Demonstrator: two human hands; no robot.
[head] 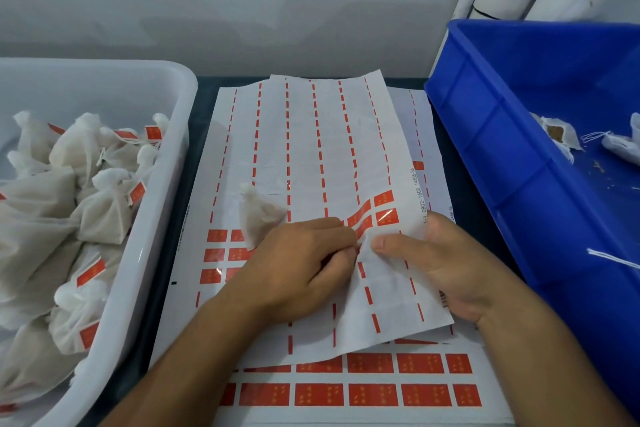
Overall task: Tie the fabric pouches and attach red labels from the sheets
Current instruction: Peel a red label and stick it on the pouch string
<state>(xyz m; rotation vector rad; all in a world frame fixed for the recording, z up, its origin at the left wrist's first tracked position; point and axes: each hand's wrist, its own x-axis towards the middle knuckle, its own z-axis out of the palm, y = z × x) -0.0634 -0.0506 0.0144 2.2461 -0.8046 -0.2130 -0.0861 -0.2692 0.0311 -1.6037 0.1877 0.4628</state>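
A label sheet (311, 149), mostly stripped to its white backing, lies on the table in front of me, with a few red labels (382, 208) left near its right side. My right hand (446, 270) grips the sheet's right part, thumb on top and fingers under it, lifting it. My left hand (304, 270) pinches at a red label beside that thumb. A tied white fabric pouch (258, 213) lies on the sheet, partly under my left hand. A fuller sheet of red labels (374, 393) lies underneath.
A white tub (166, 191) on the left holds several tied pouches with red labels. A blue crate (485, 135) on the right holds two pouches (557, 135) and loose string. White pipes stand at the back right. A wall lies behind.
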